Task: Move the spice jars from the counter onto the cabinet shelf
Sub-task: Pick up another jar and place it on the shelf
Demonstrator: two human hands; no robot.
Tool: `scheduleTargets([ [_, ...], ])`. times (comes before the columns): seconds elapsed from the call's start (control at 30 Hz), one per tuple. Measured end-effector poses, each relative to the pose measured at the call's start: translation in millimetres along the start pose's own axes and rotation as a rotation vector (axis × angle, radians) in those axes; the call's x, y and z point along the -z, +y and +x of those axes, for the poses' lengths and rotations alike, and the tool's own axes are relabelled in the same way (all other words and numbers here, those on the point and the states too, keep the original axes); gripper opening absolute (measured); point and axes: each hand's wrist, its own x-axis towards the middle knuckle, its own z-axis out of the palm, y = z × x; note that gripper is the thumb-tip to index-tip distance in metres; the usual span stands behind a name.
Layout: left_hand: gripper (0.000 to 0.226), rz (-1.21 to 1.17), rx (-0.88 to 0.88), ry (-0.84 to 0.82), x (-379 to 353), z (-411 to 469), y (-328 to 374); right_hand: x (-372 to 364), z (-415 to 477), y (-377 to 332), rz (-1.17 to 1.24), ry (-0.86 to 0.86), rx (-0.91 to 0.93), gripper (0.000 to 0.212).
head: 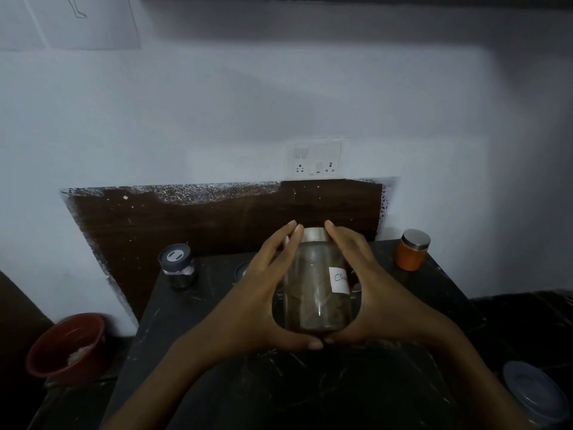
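A large clear glass jar point(313, 287) with a silver lid and a white handwritten label is held above the dark counter point(310, 392). My left hand point(260, 293) grips its left side and my right hand point(372, 293) its right side, thumbs meeting under its base. It holds brown spice. A small jar with a grey lid point(178, 266) stands at the counter's back left. An orange jar with a silver lid point(412, 249) stands at the back right. Part of another lid point(242, 270) shows behind my left hand.
A red bowl point(66, 349) sits low at the left beside the counter. A blue-grey lidded container point(533, 392) lies at the lower right. A wall socket panel point(313, 161) and a brown backboard point(217, 218) are behind the counter. No cabinet shelf is in view.
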Motion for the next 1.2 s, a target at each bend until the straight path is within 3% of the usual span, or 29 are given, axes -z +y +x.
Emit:
scheduleTargets([
  [0.1,0.122,-0.003,-0.012,0.044,0,1,2,3,-1,0,0.019,-0.01,0.025,0.134],
  [0.3,0.12,-0.295,0.029,0.048,1,-3,5,16,-7,12,0.216,-0.092,-0.04,0.135],
  [0.5,0.124,-0.083,0.015,0.009,2,2,6,11,1,3,0.04,-0.025,0.004,0.131],
  [0.77,0.125,-0.236,0.051,0.02,12,1,10,25,3,2,0.089,-0.088,0.022,0.131],
  [1.2,0.126,0.268,-0.129,0.107,112,77,24,92,75,-53,-0.221,0.135,0.244,0.128],
])
